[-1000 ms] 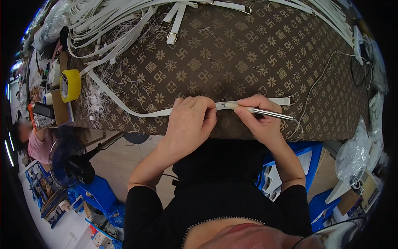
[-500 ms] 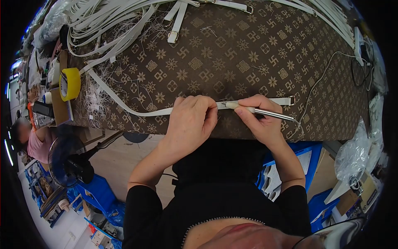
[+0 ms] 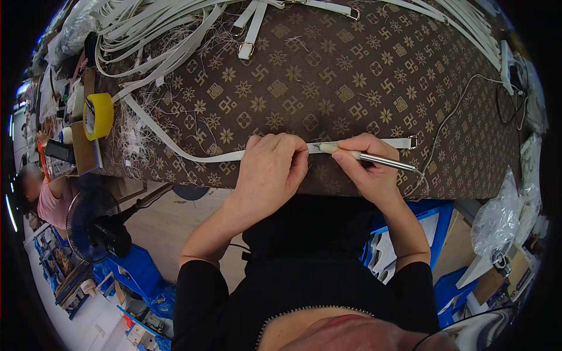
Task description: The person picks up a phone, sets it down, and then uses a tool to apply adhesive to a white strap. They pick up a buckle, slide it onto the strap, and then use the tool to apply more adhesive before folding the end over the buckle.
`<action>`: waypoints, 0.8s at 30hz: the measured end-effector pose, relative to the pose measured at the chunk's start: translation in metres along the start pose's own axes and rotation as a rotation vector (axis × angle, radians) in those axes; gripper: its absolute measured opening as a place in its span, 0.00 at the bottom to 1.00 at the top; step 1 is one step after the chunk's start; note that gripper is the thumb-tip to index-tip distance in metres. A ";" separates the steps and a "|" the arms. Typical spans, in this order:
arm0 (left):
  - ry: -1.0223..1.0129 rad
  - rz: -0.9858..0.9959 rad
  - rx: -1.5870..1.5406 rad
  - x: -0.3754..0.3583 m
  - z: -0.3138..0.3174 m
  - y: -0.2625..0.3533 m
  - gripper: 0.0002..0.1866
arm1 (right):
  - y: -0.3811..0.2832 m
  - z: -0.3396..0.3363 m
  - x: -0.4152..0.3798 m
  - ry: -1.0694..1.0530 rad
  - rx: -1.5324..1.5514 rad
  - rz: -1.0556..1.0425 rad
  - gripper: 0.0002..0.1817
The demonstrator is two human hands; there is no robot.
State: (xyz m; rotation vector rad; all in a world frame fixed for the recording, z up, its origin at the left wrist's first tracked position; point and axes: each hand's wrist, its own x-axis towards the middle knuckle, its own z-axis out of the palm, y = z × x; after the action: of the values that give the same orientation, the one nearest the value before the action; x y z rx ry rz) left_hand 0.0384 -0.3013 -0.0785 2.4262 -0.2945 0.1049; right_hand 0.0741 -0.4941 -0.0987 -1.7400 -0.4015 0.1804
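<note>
A long white belt with a metal buckle at its right end lies across the near part of the patterned cloth. My left hand is closed on the belt, thumb and fingers pinching it. In my right hand is a corded pen-shaped tool with a shiny metal barrel and a pale front grip. Its tip meets or hovers just over the belt between my hands; contact is too small to tell. My right fingers cover part of the belt.
A heap of white belts and loose thread ends lie at the left. More belts hang at the far right. Yellow tape stands on the left edge. A thin cord crosses the cloth. A fan and another person are lower left.
Both hands hold almost the same pose on the belt and the tool. The view has shifted very slightly.
</note>
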 end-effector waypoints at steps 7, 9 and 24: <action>-0.004 -0.007 -0.002 0.000 0.000 0.000 0.09 | 0.002 0.000 -0.001 0.001 -0.021 -0.012 0.06; -0.003 -0.004 0.003 0.000 0.001 -0.001 0.09 | 0.001 0.000 -0.001 0.002 -0.014 0.003 0.06; 0.005 -0.010 -0.031 -0.001 0.001 -0.001 0.08 | 0.001 -0.001 -0.001 0.005 -0.007 -0.009 0.07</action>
State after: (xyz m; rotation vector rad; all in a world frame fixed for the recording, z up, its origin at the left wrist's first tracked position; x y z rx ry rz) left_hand 0.0375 -0.3013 -0.0800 2.3963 -0.2796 0.1012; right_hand 0.0734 -0.4952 -0.0993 -1.7445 -0.4066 0.1680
